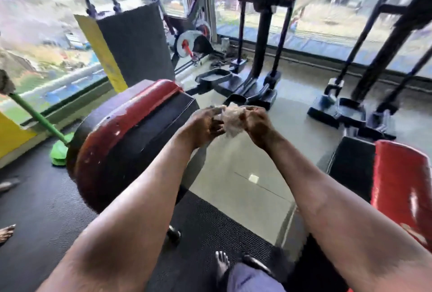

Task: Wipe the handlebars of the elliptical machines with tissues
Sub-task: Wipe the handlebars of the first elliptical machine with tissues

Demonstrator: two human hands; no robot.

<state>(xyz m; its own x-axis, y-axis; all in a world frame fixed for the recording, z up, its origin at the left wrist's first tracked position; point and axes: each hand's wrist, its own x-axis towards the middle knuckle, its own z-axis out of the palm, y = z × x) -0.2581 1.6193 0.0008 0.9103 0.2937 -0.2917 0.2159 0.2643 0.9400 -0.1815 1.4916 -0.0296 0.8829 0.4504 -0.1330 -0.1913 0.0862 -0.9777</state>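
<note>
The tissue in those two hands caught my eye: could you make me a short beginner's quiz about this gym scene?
1. True or false: the tissue is held by both the left hand and the right hand.
2. What colour is the mop on the floor at left? A) green B) blue C) white
3. Fill in: the tissue is not yet touching any ____ of the elliptical machines.

Key: 1 true; 2 A; 3 handlebar.
</note>
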